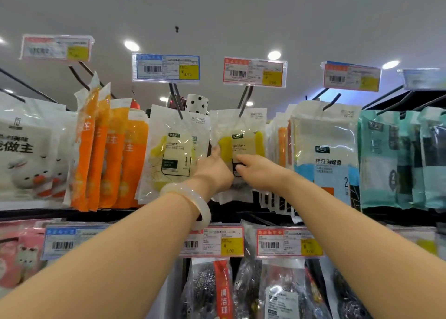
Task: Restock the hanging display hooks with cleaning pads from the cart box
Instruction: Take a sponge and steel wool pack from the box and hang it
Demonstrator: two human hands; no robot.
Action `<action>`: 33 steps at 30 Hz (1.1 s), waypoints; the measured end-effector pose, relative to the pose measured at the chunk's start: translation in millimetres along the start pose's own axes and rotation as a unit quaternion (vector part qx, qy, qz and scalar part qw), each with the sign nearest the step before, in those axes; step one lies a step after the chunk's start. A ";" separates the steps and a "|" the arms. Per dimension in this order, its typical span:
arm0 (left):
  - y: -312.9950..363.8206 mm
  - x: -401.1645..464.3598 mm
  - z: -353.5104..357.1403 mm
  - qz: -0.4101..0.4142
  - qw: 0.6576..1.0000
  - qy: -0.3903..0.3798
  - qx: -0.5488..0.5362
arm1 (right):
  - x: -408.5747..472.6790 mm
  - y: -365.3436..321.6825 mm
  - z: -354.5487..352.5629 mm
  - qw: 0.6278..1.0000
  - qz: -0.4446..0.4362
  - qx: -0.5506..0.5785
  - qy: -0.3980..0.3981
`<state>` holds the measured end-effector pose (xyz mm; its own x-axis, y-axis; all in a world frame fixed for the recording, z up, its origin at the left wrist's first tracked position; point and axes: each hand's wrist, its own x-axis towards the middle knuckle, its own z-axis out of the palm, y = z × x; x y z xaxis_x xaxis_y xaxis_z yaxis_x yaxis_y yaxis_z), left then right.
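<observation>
Both hands are raised to one pack of cleaning pads (237,145), a clear bag with yellow pads inside that hangs on the display hook (245,102) under the red price tag (254,72). The left hand (213,168), with a pale bangle (190,201) on its wrist, holds the pack's lower left edge, thumb up along the yellow pad; its other fingers are hidden behind the bag, so how far they curl cannot be told. The right hand (257,170) pinches the pack lower down near its middle, fingertips bent onto the film. The pack's long axis runs up and down, and the hook prong slopes out and down toward the person through the top of the bag, directly above both hands. Neither hand is clearly the nearer, one at each side. My reading is that the pack is being seated on the prong, so any push should go back along the prong. No cart box is in view.
</observation>
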<state>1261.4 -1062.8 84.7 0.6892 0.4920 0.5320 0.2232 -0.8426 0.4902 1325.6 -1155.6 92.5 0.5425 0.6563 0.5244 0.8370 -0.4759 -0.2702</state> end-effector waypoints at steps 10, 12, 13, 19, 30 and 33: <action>23.7 -75.0 7.7 0.167 0.984 0.020 0.060 | -96.7 11.2 -26.0 0.988 0.009 -0.121 0.100; 33.9 -93.7 17.7 0.235 0.970 0.031 0.047 | -124.0 22.7 -32.8 0.980 0.033 -0.147 0.128; 41.0 -103.5 25.4 0.268 0.962 0.032 0.045 | -137.6 30.8 -34.9 0.975 0.049 -0.170 0.132; 94.9 -158.9 97.0 0.384 0.921 -0.050 0.034 | -229.8 103.7 -36.9 0.943 0.216 -0.250 0.050; 193.5 -301.1 298.7 0.416 0.866 -0.263 0.081 | -455.8 254.0 -14.0 0.852 0.431 -0.286 -0.081; 212.9 -345.2 359.1 0.429 0.838 -0.323 0.102 | -511.2 296.6 -5.8 0.827 0.476 -0.277 -0.115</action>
<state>1318.5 -1490.8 -242.5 0.8710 -0.4786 0.1111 -0.4768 -0.8779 -0.0437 1296.1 -1635.6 -251.1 0.9890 -0.1070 0.1026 -0.1047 -0.9941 -0.0279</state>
